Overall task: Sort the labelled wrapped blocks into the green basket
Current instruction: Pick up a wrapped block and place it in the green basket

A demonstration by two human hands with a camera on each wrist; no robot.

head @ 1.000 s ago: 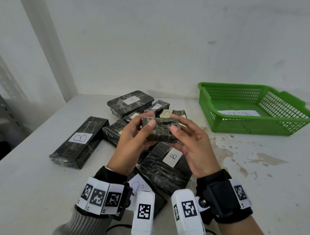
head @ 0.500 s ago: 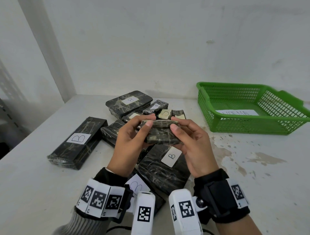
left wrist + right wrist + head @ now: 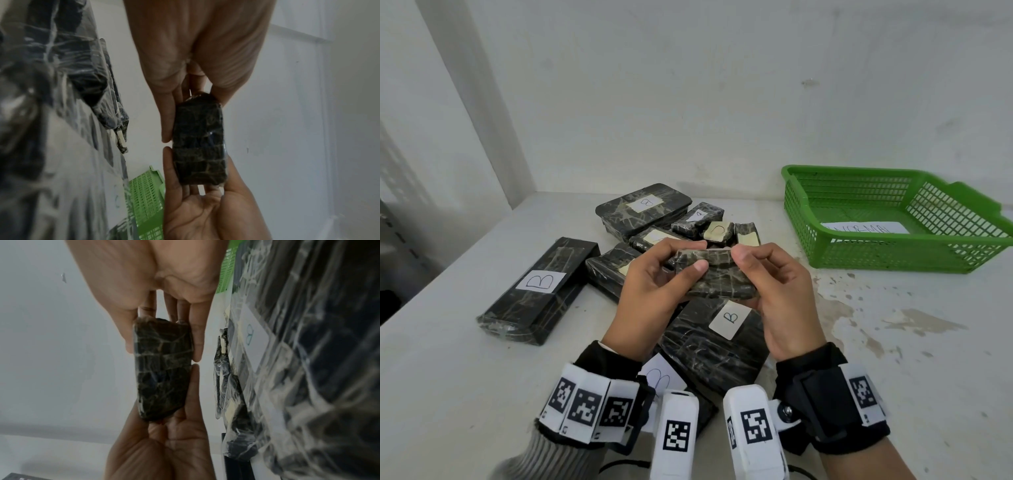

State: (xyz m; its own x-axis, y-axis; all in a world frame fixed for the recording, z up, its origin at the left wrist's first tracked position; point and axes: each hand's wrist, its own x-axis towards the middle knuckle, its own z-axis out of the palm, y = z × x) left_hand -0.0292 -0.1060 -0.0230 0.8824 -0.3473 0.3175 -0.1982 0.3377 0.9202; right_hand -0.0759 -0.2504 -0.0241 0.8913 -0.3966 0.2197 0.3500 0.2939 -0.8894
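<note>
A small dark wrapped block (image 3: 717,279) hangs above the pile, held at both ends. My left hand (image 3: 698,255) pinches its left end between thumb and fingers; my right hand (image 3: 743,274) grips its right end. No label shows on the faces I see. In the left wrist view the block (image 3: 199,142) sits between the left hand (image 3: 195,121) above and the other palm below. The right wrist view shows the same block (image 3: 162,369) in the right hand (image 3: 163,353). The green basket (image 3: 893,255) stands at the right rear, with only a white paper sheet (image 3: 864,226) inside.
Several wrapped blocks lie on the white table: a long one marked B (image 3: 541,291) at left, one marked B (image 3: 722,339) under my hands, a large one (image 3: 643,209) at the back, small ones (image 3: 719,231) near it. Walls close off the back and left.
Both hands have turned the small block slightly, so its top edge now shows more. The hands stay over the pile; nothing else moved.
</note>
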